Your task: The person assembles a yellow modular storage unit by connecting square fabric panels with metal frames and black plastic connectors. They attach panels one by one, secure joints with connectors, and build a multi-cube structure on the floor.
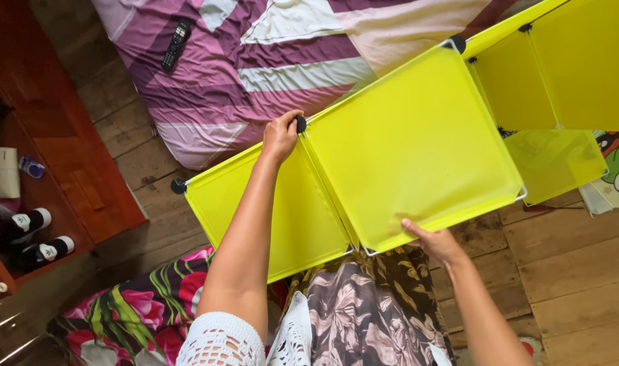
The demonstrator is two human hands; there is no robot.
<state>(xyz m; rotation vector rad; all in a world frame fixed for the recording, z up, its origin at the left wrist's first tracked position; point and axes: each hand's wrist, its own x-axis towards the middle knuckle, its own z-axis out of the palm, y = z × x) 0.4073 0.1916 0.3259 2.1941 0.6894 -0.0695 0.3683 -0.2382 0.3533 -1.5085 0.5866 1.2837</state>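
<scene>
A home bedroom. A bed with a purple, pink and white striped cover (269,74) stands on worn wooden floorboards (567,271). A black remote control (176,45) lies on it.

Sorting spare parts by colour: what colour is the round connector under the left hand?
Black, seen in the head view: the round connector under the left hand.

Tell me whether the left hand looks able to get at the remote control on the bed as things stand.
Probably not without letting go: the left hand grips the black connector on the yellow panels, and the remote control lies well beyond it on the bedspread, though nothing blocks the way.
</scene>
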